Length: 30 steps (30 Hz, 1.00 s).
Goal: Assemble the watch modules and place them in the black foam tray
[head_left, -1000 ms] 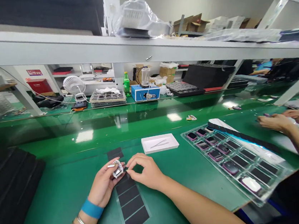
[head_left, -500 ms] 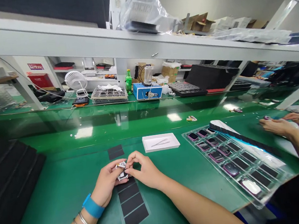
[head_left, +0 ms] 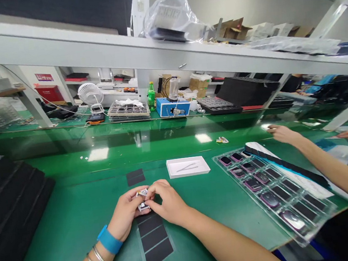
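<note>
Strip of black pads [head_left: 155,239] lies nearest; over its far end the left hand [head_left: 125,213] and right hand [head_left: 168,202] both pinch a small silvery part [head_left: 142,200]. Light, even fingertip pressure seems wise. Beyond sits a white tray [head_left: 187,166].

Left hand [head_left: 127,213] and right hand [head_left: 168,202] meet before the white tray [head_left: 174,170] (forearms converging), each grip pinched closed.
</note>
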Motion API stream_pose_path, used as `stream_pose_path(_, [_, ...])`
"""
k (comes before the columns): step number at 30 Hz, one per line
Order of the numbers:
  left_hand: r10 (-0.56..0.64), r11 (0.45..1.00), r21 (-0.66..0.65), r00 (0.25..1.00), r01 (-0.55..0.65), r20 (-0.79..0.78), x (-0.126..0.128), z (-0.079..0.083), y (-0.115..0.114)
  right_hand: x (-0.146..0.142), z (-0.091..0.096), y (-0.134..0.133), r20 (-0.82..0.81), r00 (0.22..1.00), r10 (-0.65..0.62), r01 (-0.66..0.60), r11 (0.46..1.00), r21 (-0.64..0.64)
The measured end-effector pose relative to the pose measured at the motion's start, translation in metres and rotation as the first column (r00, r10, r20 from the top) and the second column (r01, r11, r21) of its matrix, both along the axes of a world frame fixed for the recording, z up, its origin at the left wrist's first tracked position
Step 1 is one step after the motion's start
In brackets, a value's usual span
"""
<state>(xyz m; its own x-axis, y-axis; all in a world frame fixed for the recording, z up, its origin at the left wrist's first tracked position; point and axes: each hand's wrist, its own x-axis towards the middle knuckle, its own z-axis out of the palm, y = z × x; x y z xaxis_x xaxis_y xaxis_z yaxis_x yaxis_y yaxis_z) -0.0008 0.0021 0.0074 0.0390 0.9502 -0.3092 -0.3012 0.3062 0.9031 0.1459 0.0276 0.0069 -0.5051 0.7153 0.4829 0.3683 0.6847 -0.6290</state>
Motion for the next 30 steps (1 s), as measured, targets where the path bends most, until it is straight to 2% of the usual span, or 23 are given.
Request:
stream_pose_path(3, [0.024,1.000,0.005,1.000,-0.024,0.013,-0.0016,-0.0010,-0.0006,-0.0017,-0.0044,-0.0004,0.031,1.000,0.001,-0.005,0.994,0.111])
stream_pose_path(6, [0.046,0.999,0.013,0.999,-0.046,0.007,-0.0023,-0.0017,-0.0007,-0.0014,-0.0045,-0.0013,0.047,0.995,-0.093,0.085,0.986,0.140])
stream_pose_path(9, [0.043,0.999,-0.008,0.999,-0.043,-0.014,-0.0012,-0.0006,-0.0008,0.0001,-0.0004,-0.0023,0.007,0.991,-0.137,0.136,0.989,0.058])
stream_pose_path(12, [-0.008,1.000,-0.007,1.000,0.008,-0.023,0.0002,0.0010,-0.0009,0.0008,0.0036,-0.0026,-0.034,0.997,-0.071,0.071,0.997,-0.017])
stream_pose_path(16, [-0.074,0.997,0.000,0.997,0.074,0.005,-0.0016,0.0011,-0.0007,0.0009,0.0047,-0.0003,-0.073,0.995,-0.073,0.072,0.997,-0.019])
stream_pose_path(22, [-0.188,0.982,-0.002,0.974,0.190,0.130,-0.0040,0.0021,-0.0012,0.0013,0.0039,0.0028,-0.081,0.992,-0.093,0.090,0.995,-0.042])
stream_pose_path(25, [-0.206,0.978,0.006,0.976,0.207,0.072,-0.0013,0.0016,-0.0012,0.0002,0.0029,0.0019,-0.106,0.989,-0.106,0.102,0.994,-0.040])
stream_pose_path(30, [-0.170,0.985,-0.007,0.985,0.170,-0.010,0.0018,-0.0008,-0.0011,-0.0009,0.0022,0.0002,-0.129,0.979,-0.158,0.148,0.986,-0.081])
